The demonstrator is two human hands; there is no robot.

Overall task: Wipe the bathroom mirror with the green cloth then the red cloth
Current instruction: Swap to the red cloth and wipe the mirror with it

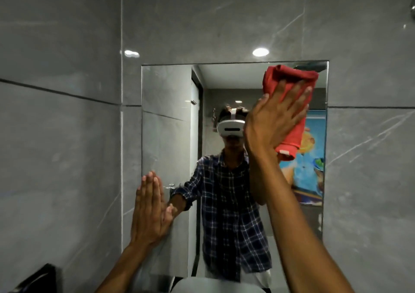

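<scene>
Red cloth (292, 95), the only cloth in view, lies bunched under the flat, spread right hand (277, 122), pressed against the upper right of the one mirror (166, 117), just inside its top and right edges. Bare glass stretches left and below. The left hand (149, 205), fingers together, rests flat at the mirror's lower left edge.

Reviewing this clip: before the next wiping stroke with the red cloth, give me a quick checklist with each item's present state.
1. Red cloth under the right hand: ok, palm flat on it.
2. Cloth against the mirror: ok, upper right area.
3. Left hand braced at the mirror's left edge: ok, clear of the cloth.
4. Green cloth: cannot tell, not in view.
5. Glass left of the cloth: not ok, faint streaks show.
</scene>
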